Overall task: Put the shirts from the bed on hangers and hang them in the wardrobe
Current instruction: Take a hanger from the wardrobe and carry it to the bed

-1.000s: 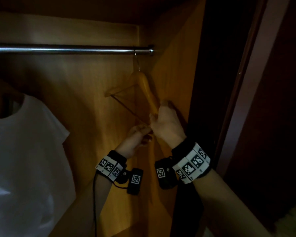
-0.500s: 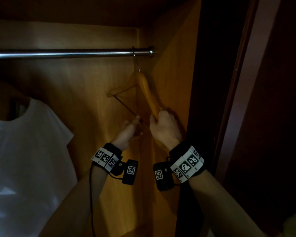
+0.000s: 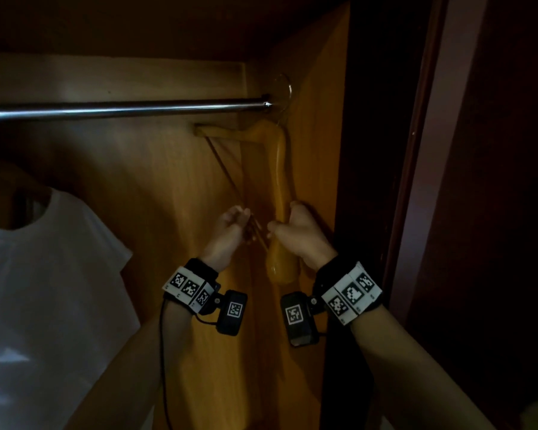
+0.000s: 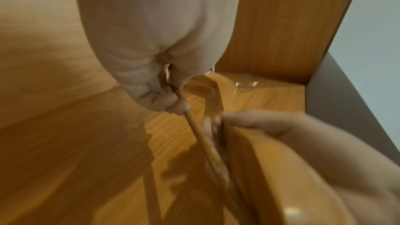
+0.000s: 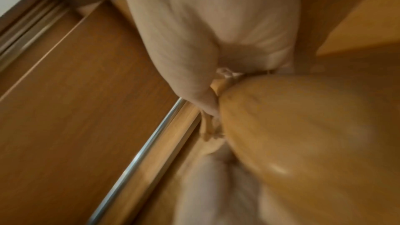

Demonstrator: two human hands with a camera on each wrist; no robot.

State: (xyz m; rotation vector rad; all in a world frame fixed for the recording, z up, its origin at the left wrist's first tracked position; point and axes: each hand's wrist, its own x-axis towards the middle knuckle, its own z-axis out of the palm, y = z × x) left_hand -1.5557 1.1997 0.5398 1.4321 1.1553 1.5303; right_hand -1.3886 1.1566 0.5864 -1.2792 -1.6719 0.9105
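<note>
Your right hand (image 3: 298,234) gripped the lower arm of the wooden hanger (image 3: 281,181), its long axis near vertical toward the rail (image 3: 121,107) at upper centre, while your left hand (image 3: 230,228) just beside pinched its thin crossbar (image 3: 227,178).

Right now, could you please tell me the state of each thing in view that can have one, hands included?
wooden hanger: empty, tilted steeply, hook blurred at the rod's right end; whether it is on the rod cannot be told.
left hand: pinches the hanger's thin lower bar.
right hand: grips the hanger's thick arm.
rod: fixed across the wardrobe.
white shirt: hanging at the left.
wardrobe: open.
</note>
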